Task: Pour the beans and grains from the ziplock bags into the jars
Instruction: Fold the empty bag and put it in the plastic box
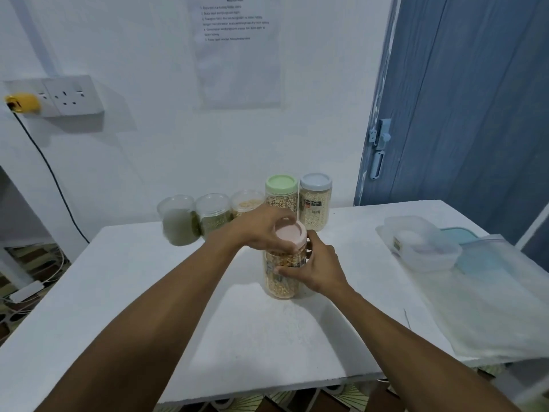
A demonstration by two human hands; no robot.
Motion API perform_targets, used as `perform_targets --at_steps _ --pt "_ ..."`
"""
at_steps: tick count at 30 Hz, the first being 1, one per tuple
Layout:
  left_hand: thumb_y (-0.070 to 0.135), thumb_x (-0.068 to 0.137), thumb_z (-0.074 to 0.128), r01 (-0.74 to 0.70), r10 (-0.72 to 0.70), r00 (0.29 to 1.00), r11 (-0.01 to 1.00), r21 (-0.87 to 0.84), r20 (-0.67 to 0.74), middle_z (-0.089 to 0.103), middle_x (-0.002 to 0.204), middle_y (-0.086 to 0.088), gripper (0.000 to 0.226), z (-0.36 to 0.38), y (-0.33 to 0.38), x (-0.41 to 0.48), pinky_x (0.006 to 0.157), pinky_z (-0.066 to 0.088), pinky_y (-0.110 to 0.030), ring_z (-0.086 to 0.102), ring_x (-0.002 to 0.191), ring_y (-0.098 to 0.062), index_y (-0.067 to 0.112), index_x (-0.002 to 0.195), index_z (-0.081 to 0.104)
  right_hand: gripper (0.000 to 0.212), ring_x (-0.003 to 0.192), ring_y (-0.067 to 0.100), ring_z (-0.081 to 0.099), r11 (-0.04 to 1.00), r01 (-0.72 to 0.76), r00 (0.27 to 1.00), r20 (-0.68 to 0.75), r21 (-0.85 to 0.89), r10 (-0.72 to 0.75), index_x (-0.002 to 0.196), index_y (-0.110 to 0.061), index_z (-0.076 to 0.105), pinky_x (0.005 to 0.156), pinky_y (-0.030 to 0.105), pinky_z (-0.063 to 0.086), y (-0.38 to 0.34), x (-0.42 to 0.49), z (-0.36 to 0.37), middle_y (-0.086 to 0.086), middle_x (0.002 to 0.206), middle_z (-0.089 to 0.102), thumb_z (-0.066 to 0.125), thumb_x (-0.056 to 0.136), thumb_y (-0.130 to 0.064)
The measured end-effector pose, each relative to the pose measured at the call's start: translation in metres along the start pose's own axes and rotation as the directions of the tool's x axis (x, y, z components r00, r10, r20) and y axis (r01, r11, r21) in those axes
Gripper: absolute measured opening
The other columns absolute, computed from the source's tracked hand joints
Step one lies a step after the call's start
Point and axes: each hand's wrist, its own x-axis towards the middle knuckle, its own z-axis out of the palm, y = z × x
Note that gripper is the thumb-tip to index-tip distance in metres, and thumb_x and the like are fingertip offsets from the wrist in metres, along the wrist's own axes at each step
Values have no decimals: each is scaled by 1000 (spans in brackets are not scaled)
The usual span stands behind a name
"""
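A white table (148,292) stands against a pale wall, with a blue door (460,99) past its far right corner. Near the middle of the table, straight in front of you, the jar (282,285) stands upright, with yellowish grain showing through its side. Your left hand (261,230) comes in from the left and sits at the top of it, fingers curled round the rim of the pink lid (290,234), which rests on the jar's mouth. Your right hand (319,269) wraps the jar's middle from the right, thumb lying across the front. So the jar is held between both hands, one on the lid and one on the body below. Behind it, along the wall, runs a row: three open jars (212,214) on the left, then a green-lidded jar (281,191) and a blue-lidded jar (315,200), both full. Off to your right lie a clear plastic box (421,248) and flat clear bags (490,298), well apart from your hands
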Motion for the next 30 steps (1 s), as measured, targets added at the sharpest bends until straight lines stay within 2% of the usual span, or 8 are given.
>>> perform_targets --at_steps 4,7,11,15,17,20,25,30 --pt "59 79 72 -14 11 1000 994 -110 -24 49 149 -2 85 7 1 -6 105 36 -33 46 133 -20 16 147 43 92 103 10 64 1000 8 1000 12 3 -8 129 -32 46 86 33 56 2 -2 -5 -11 114 66 90 52 -57" --pt "70 73 59 22 -35 993 993 -113 -112 56 141 -7 89 20 1 -11 101 41 -36 51 126 -24 12 140 52 94 103 10 63 1000 15 1000 22 -12 -15 130 -31 45 85 35 57 4 -2 -10 -11 115 64 90 52 -57" --pt "57 69 82 23 -69 981 969 -245 -183 58 140 0 87 27 -3 -10 104 41 -32 52 128 -18 14 139 55 94 96 3 63 998 46 997 60 -30 -44 130 -30 46 79 28 57 5 -2 -17 -13 111 66 89 51 -58" --pt "69 54 76 -43 -30 975 948 -316 -222 66 122 7 91 32 -7 -2 94 49 -31 59 111 -11 19 129 62 93 94 3 65 998 49 997 69 -48 -45 129 -34 47 78 31 59 7 1 -27 -15 107 67 88 49 -57" --pt "72 55 74 -59 -22 973 937 -343 -228 64 123 10 93 40 -7 6 95 50 -36 58 110 -10 24 132 57 91 95 4 64 997 42 997 73 -60 -37 128 -34 46 76 29 59 12 -1 -33 -15 109 66 88 51 -58" --pt "71 65 74 -54 -35 976 916 -398 -215 51 144 8 99 57 0 28 106 42 -35 49 126 -10 29 147 39 86 99 4 62 997 16 999 34 -73 -13 129 -30 45 77 23 56 25 1 -48 -16 114 63 89 59 -53" --pt "63 86 60 -40 -139 957 807 -590 -255 54 137 7 67 103 6 67 99 45 -26 51 125 -9 30 142 44 88 112 14 59 990 -112 986 -132 -85 100 134 -19 43 91 33 53 56 28 -83 -4 125 61 91 64 -41" --pt "45 95 59 127 -226 945 920 -370 -235 57 134 2 46 171 -13 88 98 34 -19 51 124 -14 16 131 58 88 128 25 53 979 -197 954 -241 -51 180 140 -19 38 102 43 46 89 70 -106 2 141 55 88 69 -39"
